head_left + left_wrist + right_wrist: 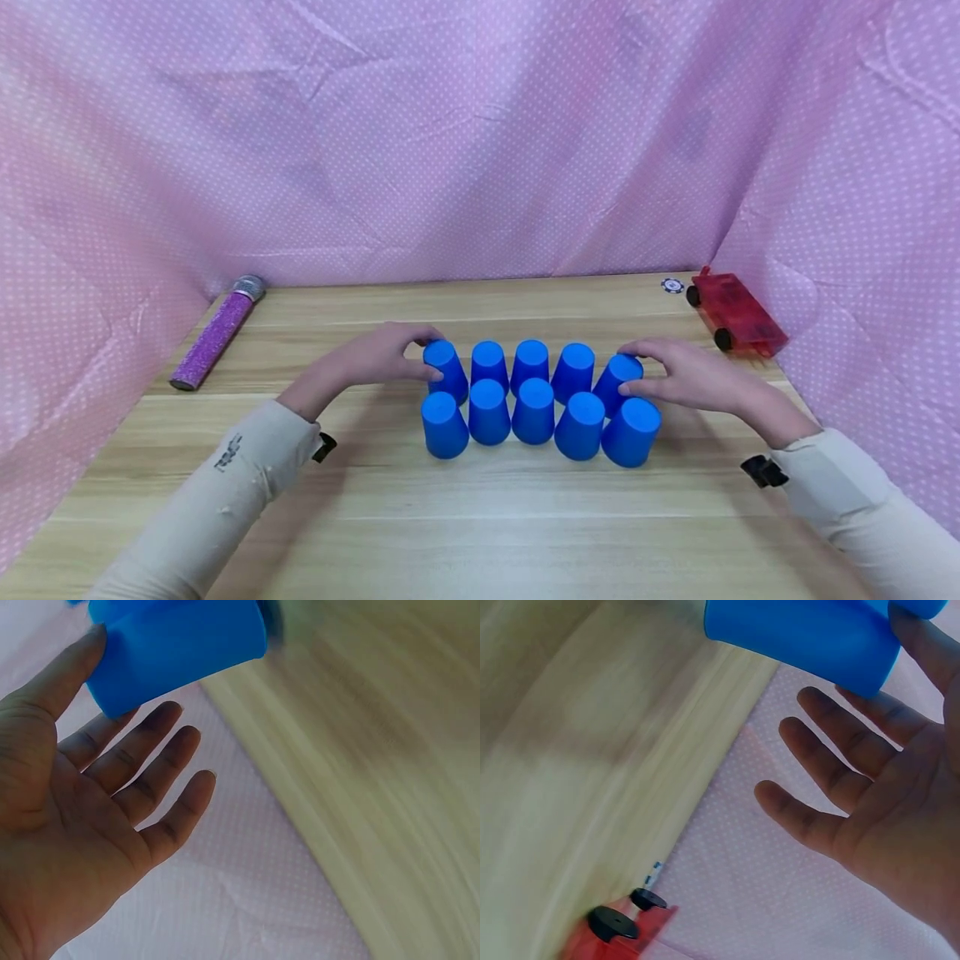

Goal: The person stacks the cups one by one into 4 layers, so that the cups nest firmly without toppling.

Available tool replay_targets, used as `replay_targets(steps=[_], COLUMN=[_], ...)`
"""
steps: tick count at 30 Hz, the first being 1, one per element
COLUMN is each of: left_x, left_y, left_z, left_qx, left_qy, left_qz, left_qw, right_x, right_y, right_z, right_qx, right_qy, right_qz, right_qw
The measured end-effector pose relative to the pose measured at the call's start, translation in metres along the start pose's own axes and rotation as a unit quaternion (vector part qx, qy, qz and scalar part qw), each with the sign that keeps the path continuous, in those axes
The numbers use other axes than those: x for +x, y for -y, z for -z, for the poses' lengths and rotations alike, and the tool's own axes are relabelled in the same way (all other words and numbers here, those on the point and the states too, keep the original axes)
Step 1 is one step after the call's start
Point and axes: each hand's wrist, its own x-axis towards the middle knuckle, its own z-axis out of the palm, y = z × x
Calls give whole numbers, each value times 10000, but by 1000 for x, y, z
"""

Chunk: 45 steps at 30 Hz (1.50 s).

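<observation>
1. Between left hand and right hand: two tight rows of blue cups, no passage.
2. Left of left hand: open table up to microphone.
3. Beyond hands: bare strip, then pink cloth.
4. Beyond right hand, rightward: red toy car blocks.
5. Nearer than hands, past front row: free.

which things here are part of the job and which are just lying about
Seem part of the job:
- cups
- left grip and right grip, each at an outer back-row cup

Seem just lying about:
- mic
- chip
- car
</observation>
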Motion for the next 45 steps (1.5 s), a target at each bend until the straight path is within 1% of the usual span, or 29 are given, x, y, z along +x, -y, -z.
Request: replay_targets(steps=[4,8,12,14,17,20,23,27,30,33,39,45], left_x=[2,9,22,30,45,62,78,97,110,120,137,147], left_y=[3,-1,-6,-10,-17,-25,-33,-41,-47,-49,-52,-54], left_z=[17,34,45,47,49,48,44,35,27,20,7,-1], left_qx=[-67,-71,25,167,347,482,534,635,753,802,751,624], left_qy=[-243,-383,-506,-570,-555,-497,-386,-153,-17,85,268,306], left_qz=[23,96,124,137,138,116,45,-88,-119,-95,-51,-17], left_qw=[9997,9992,9986,9981,9978,9975,9978,9978,9971,9967,9968,9976], right_x=[0,0,0,0,-1,-1,-1,0,-1,-1,-2,1], right_y=[-5,-10,-11,-12,-13,-14,-15,-15,-15,-15,-15,-15], right_z=[-3,-6,-9,-10,-10,-10,-11,-13,-14,-15,-16,-15], right_qx=[249,490,614,637,658,710,810,922,972,982,1021,1026], right_qy=[-88,-139,-144,-132,-115,-107,-100,-80,-83,-77,-57,-75], right_qz=[-89,-187,-219,-244,-279,-320,-333,-306,-280,-295,-303,-222], right_qw=[9996,9985,9978,9976,9974,9969,9961,9952,9948,9947,9943,9944])
